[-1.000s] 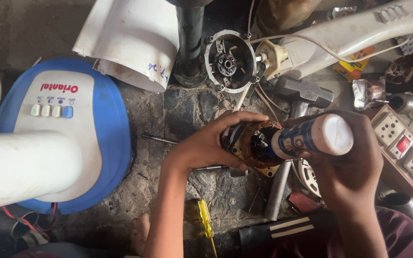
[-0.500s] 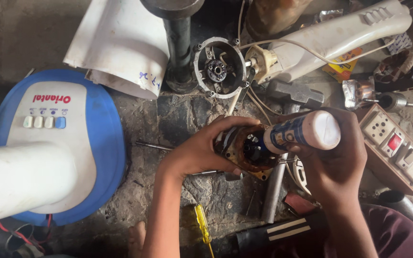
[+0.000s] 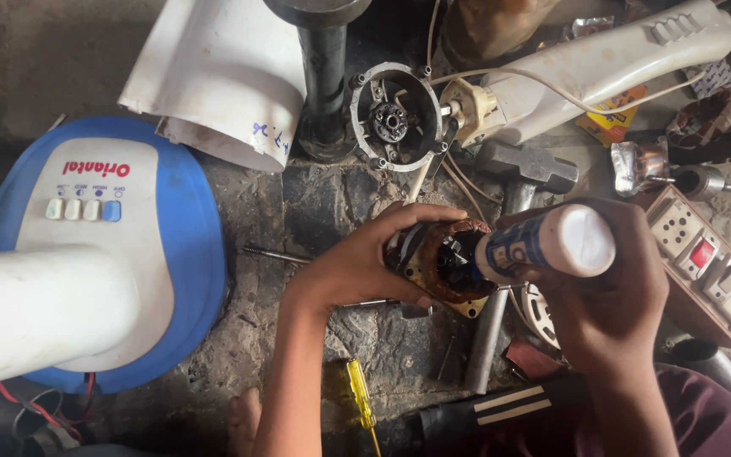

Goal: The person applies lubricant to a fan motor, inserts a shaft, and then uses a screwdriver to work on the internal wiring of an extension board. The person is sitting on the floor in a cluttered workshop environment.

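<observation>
Round copper-wound motor stator with dark steel core (image 3: 443, 264), on the rough stone floor (image 3: 332, 211): judged heavy, rigid, windings fragile; left hand (image 3: 364, 264) clasps its outer rim, right hand (image 3: 611, 292) closed around a white cylindrical tube with blue label (image 3: 543, 245) nosed into its centre.

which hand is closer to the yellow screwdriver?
Left. The left hand grips the copper-wound motor directly above the yellow screwdriver lying on the floor. The right hand, holding the white bottle, sits farther off, up and to the screwdriver's right.
</observation>
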